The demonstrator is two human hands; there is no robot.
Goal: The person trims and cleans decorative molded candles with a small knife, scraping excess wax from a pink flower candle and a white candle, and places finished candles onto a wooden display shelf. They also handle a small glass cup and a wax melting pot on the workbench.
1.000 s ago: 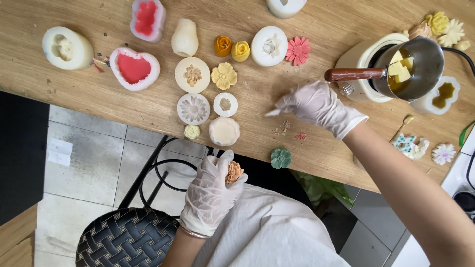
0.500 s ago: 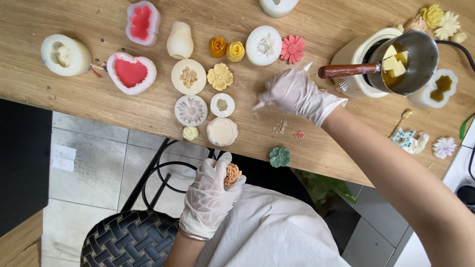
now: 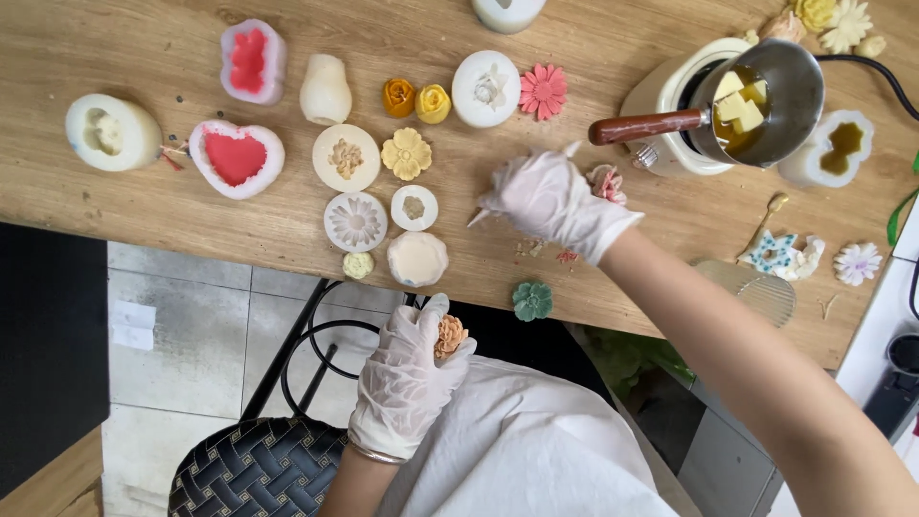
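**Gloved hands among wax flowers and moulds**

The left hand (image 3: 407, 378), in a white glove, is held below the near edge of the table (image 3: 191, 215), above the person's lap. Its fingers are curled closed around a small orange-tan flower (image 3: 450, 335), which peeks out between thumb and fingertips.

The right hand (image 3: 550, 201), also gloved, hovers low over the table with the fingers loosely bent. A thin white tip pokes out at its left side; whether that is a tool or loose glove material cannot be told, so what it grips is unclear. A pink rose (image 3: 606, 182) lies just beside the hand on its right, partly covered by it. Small crumbs (image 3: 546, 251) lie on the wood just near of the hand.

Left of the right hand lie round white moulds: a daisy mould (image 3: 355, 221), a small ring mould (image 3: 414, 207), a filled one (image 3: 417, 258) near the edge, and one with tan wax (image 3: 346, 157). A cream flower (image 3: 407, 153), two yellow-orange rosebuds (image 3: 415, 100) and a pink daisy (image 3: 543, 91) lie farther off. A red-filled heart mould (image 3: 235, 158) is at far left. A green flower (image 3: 531, 301) rests at the near edge, between the two hands.

To the right, a metal pot (image 3: 775, 91) with wax chunks stands on a white heater (image 3: 661, 105), its wooden handle (image 3: 646, 125) pointing towards the right hand.
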